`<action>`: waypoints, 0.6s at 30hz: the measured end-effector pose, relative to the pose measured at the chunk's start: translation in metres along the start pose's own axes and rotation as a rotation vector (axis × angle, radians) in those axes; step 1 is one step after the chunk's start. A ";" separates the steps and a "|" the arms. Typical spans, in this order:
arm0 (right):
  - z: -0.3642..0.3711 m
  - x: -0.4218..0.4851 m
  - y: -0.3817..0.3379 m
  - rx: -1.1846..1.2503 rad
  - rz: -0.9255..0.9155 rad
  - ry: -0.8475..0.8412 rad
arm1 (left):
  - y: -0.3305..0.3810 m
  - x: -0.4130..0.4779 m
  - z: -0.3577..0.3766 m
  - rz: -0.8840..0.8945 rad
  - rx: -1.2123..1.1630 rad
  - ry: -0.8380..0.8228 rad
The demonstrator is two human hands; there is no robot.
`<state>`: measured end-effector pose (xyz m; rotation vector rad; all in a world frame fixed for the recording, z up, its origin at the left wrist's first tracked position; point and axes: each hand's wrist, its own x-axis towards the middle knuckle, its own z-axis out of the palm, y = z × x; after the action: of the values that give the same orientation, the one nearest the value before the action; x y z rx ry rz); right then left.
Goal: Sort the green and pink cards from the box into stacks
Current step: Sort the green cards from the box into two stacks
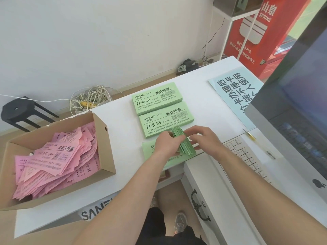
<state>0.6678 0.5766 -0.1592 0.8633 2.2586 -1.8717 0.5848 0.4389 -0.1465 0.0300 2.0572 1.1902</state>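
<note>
I see left hand (pixel 167 145) and right hand (pixel 203 137) both gripping bundle of green cards (pixel 184 144), held on edge over near green stack (pixel 150 153). I'd tap edges flush, then lay flat, corners matched. Pink cards (pixel 53 160) lie loose in box (pixel 104 138), left.

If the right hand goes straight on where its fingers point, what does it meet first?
The upright bundle of green cards, which the right hand holds; behind it, probably the left hand.
</note>
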 end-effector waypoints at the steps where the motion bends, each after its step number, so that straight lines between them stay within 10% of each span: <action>1: 0.000 0.000 0.000 0.000 0.001 -0.011 | -0.001 0.000 -0.002 -0.006 -0.029 -0.007; 18: -0.031 0.026 0.028 -0.211 0.237 0.197 | -0.033 0.019 -0.025 -0.034 -0.208 -0.046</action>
<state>0.6681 0.6173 -0.1869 1.2620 2.2862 -1.4768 0.5666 0.4088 -0.1760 -0.0761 1.8778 1.3633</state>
